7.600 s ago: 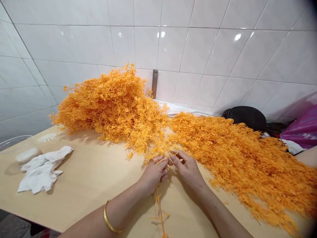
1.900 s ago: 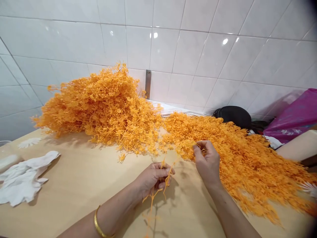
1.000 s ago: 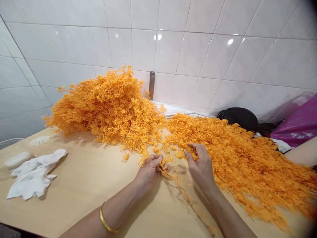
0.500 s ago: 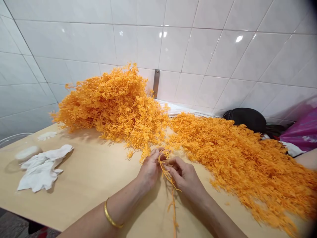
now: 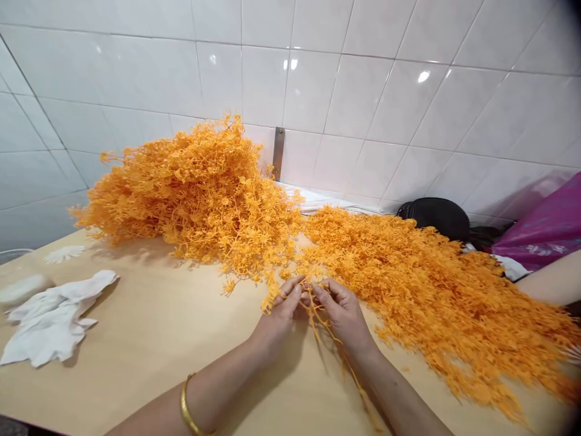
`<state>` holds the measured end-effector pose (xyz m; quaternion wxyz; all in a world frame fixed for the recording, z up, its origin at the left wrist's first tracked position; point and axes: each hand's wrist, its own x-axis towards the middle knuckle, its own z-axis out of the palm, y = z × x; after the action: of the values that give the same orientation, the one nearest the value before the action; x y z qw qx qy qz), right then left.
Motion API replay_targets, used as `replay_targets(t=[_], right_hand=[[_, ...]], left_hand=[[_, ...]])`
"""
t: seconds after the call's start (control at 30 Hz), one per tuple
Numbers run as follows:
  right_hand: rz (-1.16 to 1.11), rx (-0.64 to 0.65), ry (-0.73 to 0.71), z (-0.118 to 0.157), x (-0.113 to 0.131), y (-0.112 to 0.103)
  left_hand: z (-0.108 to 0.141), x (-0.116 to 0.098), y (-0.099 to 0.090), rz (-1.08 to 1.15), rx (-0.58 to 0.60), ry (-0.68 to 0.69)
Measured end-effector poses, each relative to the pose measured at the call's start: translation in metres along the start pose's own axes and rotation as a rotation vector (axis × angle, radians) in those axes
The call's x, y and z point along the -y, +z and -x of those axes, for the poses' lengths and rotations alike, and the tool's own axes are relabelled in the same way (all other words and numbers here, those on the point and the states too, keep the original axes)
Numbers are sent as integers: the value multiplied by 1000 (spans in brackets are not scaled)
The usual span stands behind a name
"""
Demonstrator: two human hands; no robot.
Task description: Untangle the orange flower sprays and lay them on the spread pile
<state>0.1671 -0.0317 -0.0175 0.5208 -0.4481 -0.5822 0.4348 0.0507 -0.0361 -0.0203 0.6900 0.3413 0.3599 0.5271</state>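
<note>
Near the middle of the table, my left hand (image 5: 282,312) pinches a thin orange sprig, with small orange blossoms beside its fingers. My right hand (image 5: 342,309) is closed on the same sprig, just to the right, fingertips almost touching the left ones. From between the hands, orange stems (image 5: 338,345) trail down toward the front of the table, past my right wrist. A tall heap of orange artificial flowers (image 5: 190,188) stands behind and to the left. A flatter pile of orange sprigs (image 5: 422,278) spreads to the right.
White cloth (image 5: 54,318) and a pale oval object (image 5: 25,289) lie on the left of the table (image 5: 149,339). A black case (image 5: 438,218) and a purple bag (image 5: 542,224) are at the back right. Another person's arm (image 5: 551,281) shows at the right edge.
My fingertips have come closer together on the sprig, and the left thumb has risen. The trailing stems have swung to the right. The view has shifted slightly right.
</note>
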Motion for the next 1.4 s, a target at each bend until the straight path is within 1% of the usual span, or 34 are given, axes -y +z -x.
replay_targets(t=[0.07, 0.1, 0.13, 0.17, 0.2, 0.23, 0.3, 0.33, 0.37, 0.4, 0.43, 0.47, 0.53, 0.57, 0.6, 0.67, 0.73, 0.77, 0.8, 0.87, 0.93, 1.0, 1.03, 1.13, 1.17, 1.2, 1.3, 1.4], right_hand=[[166, -93, -98, -2, 0, -6], [246, -140, -151, -3, 1, -9], [323, -180, -204, -4, 1, -12], [395, -211, -252, -5, 1, -15], [458, -232, -288, -6, 2, -18], [514, -243, -311, -7, 2, -21], [590, -241, -328, -8, 1, -24], [604, -236, -334, -9, 0, -24], [610, -227, -339, -9, 0, -24], [612, -213, -345, -9, -1, -23], [614, -193, -351, -9, -2, -22], [619, -165, -359, -8, -2, -20], [630, -95, -374, -7, -2, -17], [634, -58, -380, -6, -2, -15], [634, -24, -384, -5, -2, -14], [628, 29, -376, -3, -1, -12], [620, 70, -348, -2, -1, -12], [613, 85, -338, -2, -1, -12], [603, 93, -335, -2, -1, -12], [586, 95, -340, -2, -1, -11], [561, 96, -328, -2, -1, -11], [503, 94, -261, -2, -3, -9], [458, 95, -203, -2, -4, -8], [332, 96, -5, 0, -6, -5], [313, 109, 36, 1, -6, -4], [307, 132, 55, 2, -5, -3], [307, 236, 43, 6, -4, -3], [292, 297, 61, 7, -2, -5]], left_hand=[[-3, 1, 0, -11, -37, -67], [-3, 0, -1, -58, -44, -89], [-3, -2, -2, -129, -29, -112], [-2, -5, -3, -221, 24, -147], [0, -9, -5, -314, 123, -195], [4, -13, -7, -383, 268, -260], [11, -23, -9, -408, 639, -423], [15, -27, -9, -356, 804, -488], [17, -31, -9, -271, 919, -514], [19, -33, -8, -169, 951, -488], [19, -34, -7, -68, 897, -407], [17, -35, -6, 27, 776, -291], [11, -35, -5, 148, 449, -52], [6, -34, -6, 154, 299, 43], [1, -34, -7, 126, 174, 114], [-8, -32, -10, 1, -11, 191], [-13, -30, -13, -133, -126, 193], [-14, -29, -13, -179, -145, 161], [-14, -28, -13, -213, -136, 118], [-13, -26, -12, -246, -67, 38], [-11, -25, -11, -239, 4, -10], [-10, -22, -11, -185, 43, -30], [-10, -21, -12, -143, 48, -35], [-13, -18, -14, 7, 28, -57], [-14, -18, -15, 51, 7, -71], [-14, -19, -15, 88, -20, -91], [-15, -23, -15, 179, -79, -154], [-13, -26, -14, 247, -38, -203]])
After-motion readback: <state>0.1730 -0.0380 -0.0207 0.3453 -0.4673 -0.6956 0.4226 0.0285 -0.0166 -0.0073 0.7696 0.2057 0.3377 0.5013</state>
